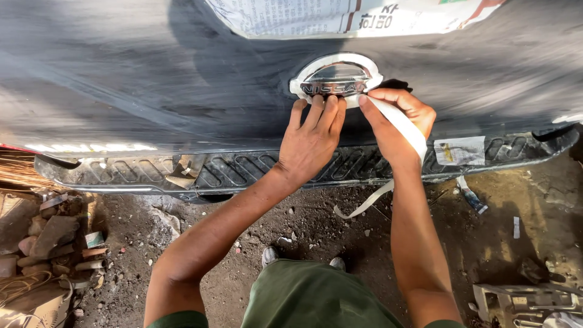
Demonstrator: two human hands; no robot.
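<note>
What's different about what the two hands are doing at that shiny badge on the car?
The left hand lies flat, fingers spread and pressed along the lower edge of the chrome badge; the right hand is curled, its fingertips at the badge's lower right edge. The left hand holds nothing; the right hand has a white tape strip running over it and trailing down towards the ground. Both touch the taped rim of the badge on the dark car panel.

Printed paper sheet (pixel 340 17) at top centre, stuck over dark car body: off-white w/ black print, red and green bits at right edge. Small rectangular label (pixel 460 150) on bumper, right of centre: white, w/ yellow-dark picture, prob. a sticker, blurry.
</note>
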